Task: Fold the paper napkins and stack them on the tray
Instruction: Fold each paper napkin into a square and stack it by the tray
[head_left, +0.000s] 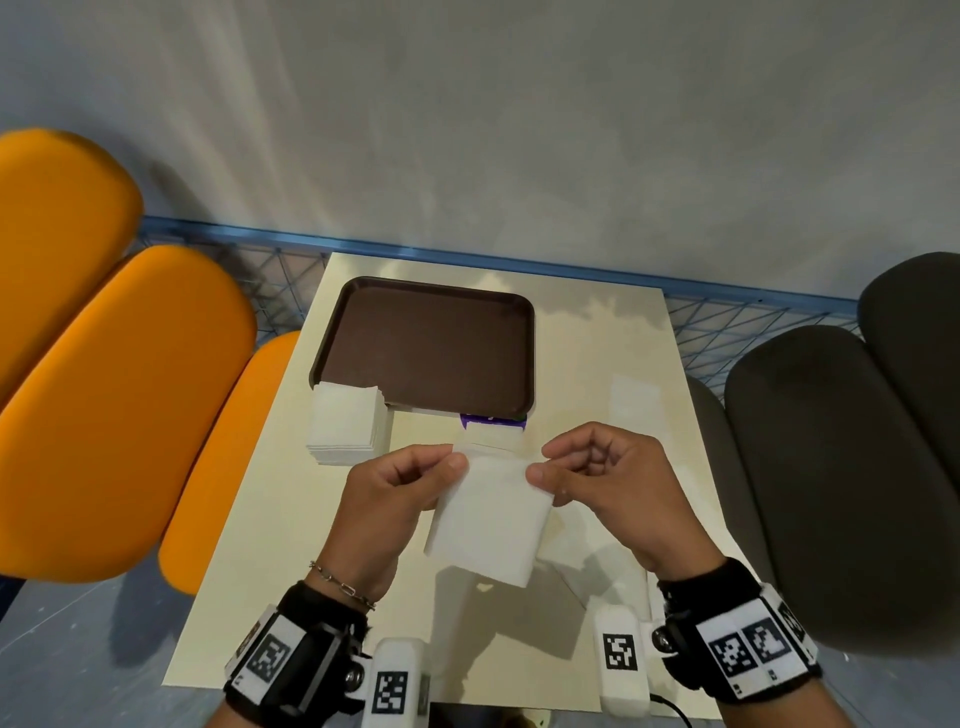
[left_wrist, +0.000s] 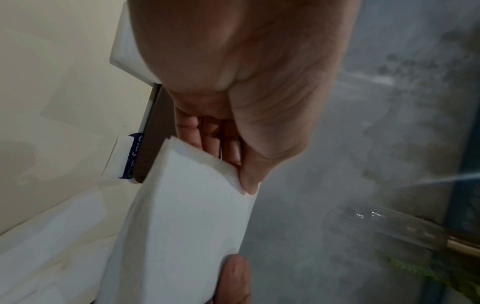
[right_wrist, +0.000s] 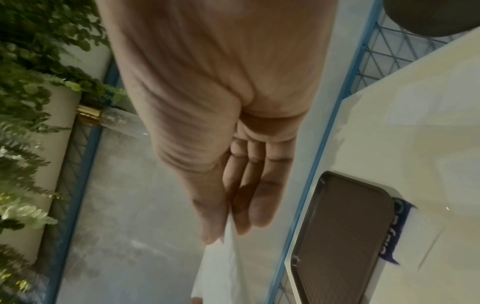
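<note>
Above the table (head_left: 291, 519), near its front half, both hands are holding one white napkin (head_left: 488, 525) up in the air. Left hand (head_left: 387, 499) is pinching the napkin's upper left corner between thumb and forefinger, other fingers curling in; left wrist view is showing the thumb (left_wrist: 249, 181) pressing on the napkin's top edge. Right hand (head_left: 608, 488) is pinching the upper right corner the same way, thumb tip lying on the paper; in right wrist view the fingers (right_wrist: 262, 205) are lying close together with the white sheet hanging between thumb and fingers. Napkin is hanging tilted, lower edge nearer the person, not touching the table. Brown tray (head_left: 363, 312) is sitting at the far part of the table, nothing lying on its bare middle. A napkin stack (head_left: 345, 423) is sitting at the tray's near left corner, overlapping the rim. A purple packet (head_left: 493, 422) is peeking out at the tray's near edge, just behind the held napkin. Orange chairs (head_left: 119, 395) are standing left, dark chairs (head_left: 831, 467) right.
</note>
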